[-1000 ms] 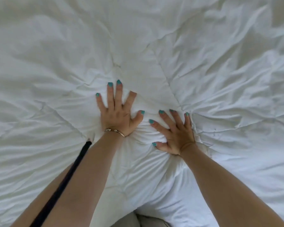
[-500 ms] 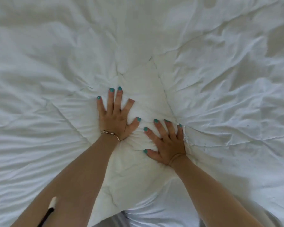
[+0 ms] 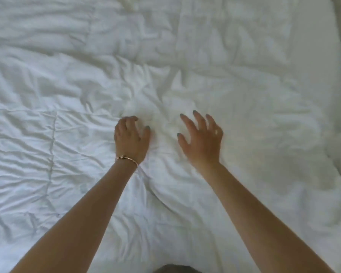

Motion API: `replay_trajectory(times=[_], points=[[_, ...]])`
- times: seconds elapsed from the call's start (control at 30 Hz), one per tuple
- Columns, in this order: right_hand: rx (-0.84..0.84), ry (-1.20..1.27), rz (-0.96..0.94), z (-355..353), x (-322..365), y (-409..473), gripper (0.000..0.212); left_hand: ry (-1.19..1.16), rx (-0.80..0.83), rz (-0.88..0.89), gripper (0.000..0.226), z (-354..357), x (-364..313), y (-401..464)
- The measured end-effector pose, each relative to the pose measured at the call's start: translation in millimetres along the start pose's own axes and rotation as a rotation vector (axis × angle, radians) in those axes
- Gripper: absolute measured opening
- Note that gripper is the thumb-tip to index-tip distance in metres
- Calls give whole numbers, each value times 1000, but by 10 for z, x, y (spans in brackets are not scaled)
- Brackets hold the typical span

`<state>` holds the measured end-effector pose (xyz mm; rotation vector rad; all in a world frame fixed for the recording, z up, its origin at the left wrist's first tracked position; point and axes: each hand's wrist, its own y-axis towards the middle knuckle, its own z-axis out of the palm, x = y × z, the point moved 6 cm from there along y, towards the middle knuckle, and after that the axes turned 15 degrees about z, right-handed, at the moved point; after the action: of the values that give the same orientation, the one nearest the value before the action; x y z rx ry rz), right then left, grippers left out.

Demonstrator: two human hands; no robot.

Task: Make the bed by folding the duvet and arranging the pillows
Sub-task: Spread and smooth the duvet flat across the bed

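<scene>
Rumpled white duvet (image 3: 234, 79) spread across bed, filling view. Left hand (image 3: 130, 139) curled, fingertips pressing into fabric, grip on cloth unclear. Right hand (image 3: 202, 139) open, fingers spread, holding nothing.

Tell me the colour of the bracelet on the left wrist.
Gold, rose-tinted: the bracelet sits just below the left hand, over the duvet. Head view, the only one.

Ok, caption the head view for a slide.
Left hand curled, right hand spread, both over a rumpled white duvet.
</scene>
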<state>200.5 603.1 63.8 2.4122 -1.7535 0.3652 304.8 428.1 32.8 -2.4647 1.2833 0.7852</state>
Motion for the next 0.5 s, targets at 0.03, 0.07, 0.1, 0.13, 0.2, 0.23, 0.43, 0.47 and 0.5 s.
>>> replay_trajectory(times=[0.03,0.07,0.1,0.13,0.2,0.23,0.43,0.47,0.5], points=[[170,-82,46,33,-230,348,60,44,65,28,71,121,-197,62],[335,-176,70,103,-469,604,67,131,192,58,79,278,-374,112],[458,-275,74,163,-725,775,74,233,350,73,91,474,-480,138],[538,-364,77,194,-1006,877,79,331,506,71,101,649,-559,107],[591,-433,147,179,-1571,984,86,464,685,37,112,899,-601,68],[579,-437,201,123,-1805,1006,88,489,708,29,115,953,-636,100],[437,-396,390,-191,-2538,993,87,409,561,219,116,1040,-1212,629],[450,-371,419,-170,-2656,967,84,426,612,208,118,1163,-1282,663],[475,-341,444,-131,-2751,945,83,477,684,196,122,1290,-1325,684]])
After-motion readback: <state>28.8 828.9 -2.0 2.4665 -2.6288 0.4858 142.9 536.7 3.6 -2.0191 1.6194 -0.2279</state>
